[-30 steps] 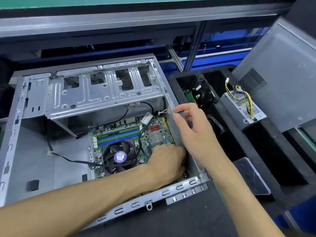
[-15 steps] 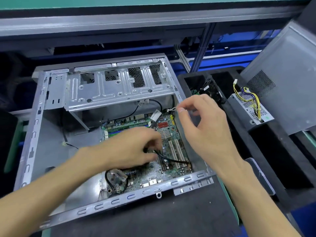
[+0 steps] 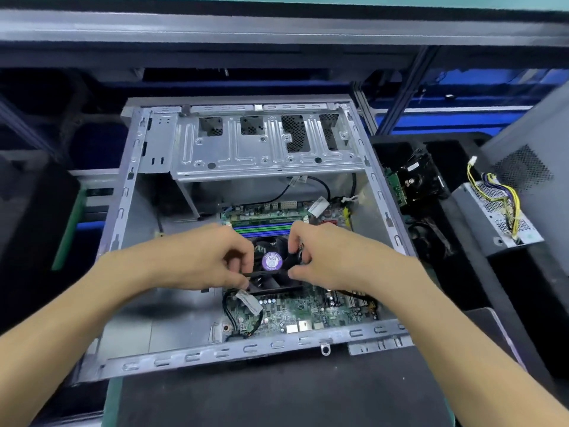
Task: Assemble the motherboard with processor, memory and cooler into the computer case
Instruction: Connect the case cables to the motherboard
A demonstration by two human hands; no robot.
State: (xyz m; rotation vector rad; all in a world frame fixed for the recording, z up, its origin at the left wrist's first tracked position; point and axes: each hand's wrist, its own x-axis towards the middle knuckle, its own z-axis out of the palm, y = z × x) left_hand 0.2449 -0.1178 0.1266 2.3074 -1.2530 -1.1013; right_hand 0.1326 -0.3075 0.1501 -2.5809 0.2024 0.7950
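Inside the case (image 3: 129, 192) the board (image 3: 308, 309) already lies with memory (image 3: 261, 229) and cooler (image 3: 272, 263) fitted, while the left hand (image 3: 203, 257) and right hand (image 3: 332, 257) pinch a cable (image 3: 264, 274) over the fan, so cabling seems left.

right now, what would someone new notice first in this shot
Two hands meet over the fan with its purple sticker: the left hand and right hand both pinch a black cable above it. The fan sits on the green motherboard inside the open metal case. To the right of the case lies a power supply with yellow wires.
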